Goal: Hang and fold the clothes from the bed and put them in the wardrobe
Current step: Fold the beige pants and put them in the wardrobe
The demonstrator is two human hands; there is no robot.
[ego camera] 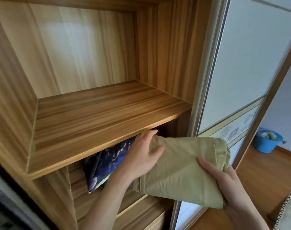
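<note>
In the head view, both hands hold a folded olive-green garment (183,170) in front of the open wooden wardrobe (85,67), at the mouth of the compartment under the bare upper shelf (98,113). The left hand (144,153) grips its far left end with the thumb laid over the top and the fingers beneath, while the right hand (224,181) clasps its near right corner, fingers curled round the cloth. A dark blue patterned cloth (106,165) already lies in that lower compartment just left of the garment, the pale sliding door (244,67) stands to the right, and a blue bucket (267,141) sits on the wooden floor (257,171) beyond.
</note>
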